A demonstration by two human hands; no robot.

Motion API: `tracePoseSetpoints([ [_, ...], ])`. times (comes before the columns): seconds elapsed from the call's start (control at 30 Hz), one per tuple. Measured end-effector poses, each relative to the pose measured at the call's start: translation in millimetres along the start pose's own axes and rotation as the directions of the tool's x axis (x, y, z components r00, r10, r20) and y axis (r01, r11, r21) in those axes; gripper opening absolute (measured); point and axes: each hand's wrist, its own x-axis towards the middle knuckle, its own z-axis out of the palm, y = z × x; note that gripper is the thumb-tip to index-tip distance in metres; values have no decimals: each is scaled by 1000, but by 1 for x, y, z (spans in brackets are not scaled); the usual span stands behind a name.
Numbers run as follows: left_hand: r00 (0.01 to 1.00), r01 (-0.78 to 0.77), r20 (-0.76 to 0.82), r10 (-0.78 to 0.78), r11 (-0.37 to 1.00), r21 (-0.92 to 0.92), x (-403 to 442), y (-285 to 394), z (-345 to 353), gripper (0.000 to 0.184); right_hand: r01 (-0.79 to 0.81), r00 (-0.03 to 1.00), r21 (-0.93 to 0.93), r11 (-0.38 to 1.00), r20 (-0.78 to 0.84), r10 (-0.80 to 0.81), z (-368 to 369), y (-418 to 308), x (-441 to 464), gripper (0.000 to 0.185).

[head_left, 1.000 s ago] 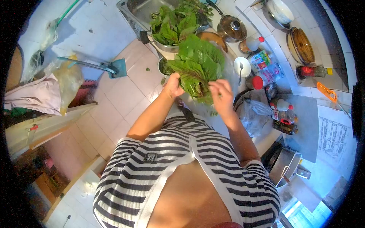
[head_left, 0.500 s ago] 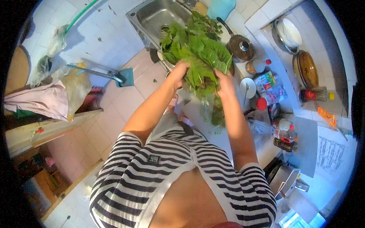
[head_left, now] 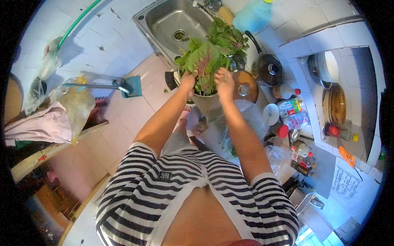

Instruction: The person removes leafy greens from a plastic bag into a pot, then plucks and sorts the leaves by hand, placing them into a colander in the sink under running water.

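Note:
A bunch of leafy greens [head_left: 205,59], with one broad leaf veined in purple, stands between my two hands in front of the sink. My left hand [head_left: 188,84] is closed on the left side of the bunch. Curled fingers of my right hand [head_left: 224,83] grip the leaves on the right side; the fingertips are partly lost among the foliage. Below the leaves shows the rim of a pale container [head_left: 205,99]. A second heap of greens [head_left: 227,37] lies on the counter beside the sink. A clear plastic bag [head_left: 242,125] with some greens inside is under my right forearm.
The steel sink [head_left: 168,22] is at the top. To the right are a round lid [head_left: 251,91], a lidded pan [head_left: 269,70], a white bowl [head_left: 271,114] and several bottles and packets. A blue dustpan [head_left: 132,87] stands on the floor at left.
The greens have moved down and back toward the container, and the bunch looks smaller. My hands have come closer together. The round lid and the plastic bag now show more fully.

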Motion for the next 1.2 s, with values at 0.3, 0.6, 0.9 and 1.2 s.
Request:
tracePoseSetpoints([
  [0.3,985,-108,136,102,993,40,0,-10,-15,43,295,955,-554,779,139,-263,5,15,35,40],
  [0.6,996,16,88,-5,992,-127,-6,4,-30,35,-321,936,-103,942,-190,298,-41,-70,33,44],
  [0.9,975,172,179,-130,954,-244,2,4,-40,31,-135,988,-27,991,-82,132,-16,-41,16,44],
  [1.2,992,79,116,-57,978,-191,-14,16,-21,28,-107,993,-9,994,-49,107,-18,-39,19,37],
])
